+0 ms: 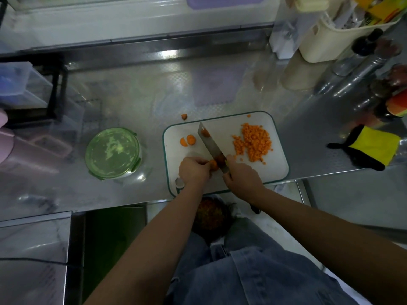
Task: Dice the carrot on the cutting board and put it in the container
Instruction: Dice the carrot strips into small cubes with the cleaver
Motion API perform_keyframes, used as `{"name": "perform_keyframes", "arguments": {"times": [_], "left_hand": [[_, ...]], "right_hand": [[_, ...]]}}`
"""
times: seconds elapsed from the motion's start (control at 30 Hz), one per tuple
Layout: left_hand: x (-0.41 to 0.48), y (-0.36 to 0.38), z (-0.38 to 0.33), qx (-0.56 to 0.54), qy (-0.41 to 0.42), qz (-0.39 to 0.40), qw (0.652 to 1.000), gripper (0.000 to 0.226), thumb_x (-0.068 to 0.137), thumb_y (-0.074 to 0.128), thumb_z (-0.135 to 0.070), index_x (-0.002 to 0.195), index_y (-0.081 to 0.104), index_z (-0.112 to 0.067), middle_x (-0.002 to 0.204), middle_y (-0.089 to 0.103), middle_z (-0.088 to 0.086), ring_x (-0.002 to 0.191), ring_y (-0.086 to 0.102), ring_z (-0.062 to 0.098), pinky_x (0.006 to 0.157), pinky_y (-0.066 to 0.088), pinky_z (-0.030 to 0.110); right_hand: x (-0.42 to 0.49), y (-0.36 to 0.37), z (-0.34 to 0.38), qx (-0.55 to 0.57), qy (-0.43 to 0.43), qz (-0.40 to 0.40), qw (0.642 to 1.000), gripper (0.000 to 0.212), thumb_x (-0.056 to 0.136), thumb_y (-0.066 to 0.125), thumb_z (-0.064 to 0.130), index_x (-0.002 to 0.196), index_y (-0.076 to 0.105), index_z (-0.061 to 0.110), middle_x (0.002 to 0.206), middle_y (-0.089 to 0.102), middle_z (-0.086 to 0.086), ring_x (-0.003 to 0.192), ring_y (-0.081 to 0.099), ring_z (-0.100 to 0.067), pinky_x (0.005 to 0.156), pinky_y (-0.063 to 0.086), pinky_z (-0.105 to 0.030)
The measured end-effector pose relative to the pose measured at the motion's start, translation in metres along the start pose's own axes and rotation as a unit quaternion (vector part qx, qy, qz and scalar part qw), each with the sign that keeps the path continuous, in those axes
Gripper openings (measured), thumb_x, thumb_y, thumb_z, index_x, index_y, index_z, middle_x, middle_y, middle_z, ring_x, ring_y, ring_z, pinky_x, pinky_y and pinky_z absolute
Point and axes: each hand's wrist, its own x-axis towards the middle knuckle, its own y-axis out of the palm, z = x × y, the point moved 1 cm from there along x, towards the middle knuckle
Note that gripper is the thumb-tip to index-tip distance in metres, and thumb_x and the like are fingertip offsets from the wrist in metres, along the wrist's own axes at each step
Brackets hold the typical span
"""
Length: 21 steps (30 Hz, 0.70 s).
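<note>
Carrot piece (213, 165) on cutting board (273, 170) in curled left hand (193, 170); knife (210, 144) in clenched right hand (242, 179).

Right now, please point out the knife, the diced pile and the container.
knife (211, 146), head view, middle of the blade.
diced pile (253, 142), head view, centre of the heap.
container (113, 151), head view, middle of its green lid.

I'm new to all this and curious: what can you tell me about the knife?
The knife has a broad, rectangular blade of shiny grey metal, like a cleaver. It runs diagonally over the white cutting board, tip toward the far left. The right hand grips its handle, which is mostly hidden. Near the handle the blade meets the carrot piece held by the left hand. An orange patch shows near the tip: stuck carrot or reflection, I cannot tell.
</note>
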Motion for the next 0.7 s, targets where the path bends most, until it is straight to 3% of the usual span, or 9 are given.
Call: {"name": "perform_keyframes", "arguments": {"times": [0.23,0.4,0.6,0.7], "left_hand": [[0.000,-0.002,-0.003,0.010,0.006,0.014,1.000,0.012,0.082,0.073,-0.026,0.078,0.075,-0.015,0.073,0.072,0.007,0.075,0.069,0.020,0.074,0.058,0.035],[0.002,-0.002,-0.001,0.015,0.002,0.017,1.000,0.017,0.076,0.079,-0.032,0.073,0.074,-0.015,0.072,0.072,0.007,0.072,0.067,0.020,0.071,0.057,0.032],[0.004,-0.001,-0.003,0.033,0.000,0.010,0.999,0.016,0.075,0.078,-0.032,0.076,0.076,-0.017,0.071,0.072,0.004,0.071,0.068,0.020,0.070,0.057,0.030],[0.005,0.000,-0.001,0.037,0.003,0.001,0.999,0.016,0.076,0.077,-0.034,0.074,0.077,-0.017,0.068,0.071,0.004,0.070,0.068,0.021,0.068,0.058,0.032]], "right_hand": [[0.002,-0.003,0.004,-0.004,0.003,-0.006,1.000,0.030,0.092,0.046,0.019,0.120,0.040,0.009,0.063,0.038,0.004,0.058,0.043,-0.022,0.046,0.026,-0.030],[-0.003,-0.010,-0.002,0.044,0.029,-0.040,0.998,0.026,0.091,0.047,0.015,0.116,0.044,0.007,0.069,0.049,-0.008,0.061,0.050,-0.029,0.051,0.035,-0.035],[-0.006,-0.019,0.007,0.057,-0.018,-0.015,0.998,0.014,0.091,0.049,0.017,0.102,0.045,0.009,0.070,0.053,-0.011,0.058,0.051,-0.029,0.050,0.040,-0.040],[-0.009,-0.018,0.010,0.049,-0.008,0.011,0.999,0.018,0.092,0.049,0.019,0.106,0.045,0.010,0.068,0.051,-0.006,0.058,0.049,-0.027,0.048,0.034,-0.034]]}}
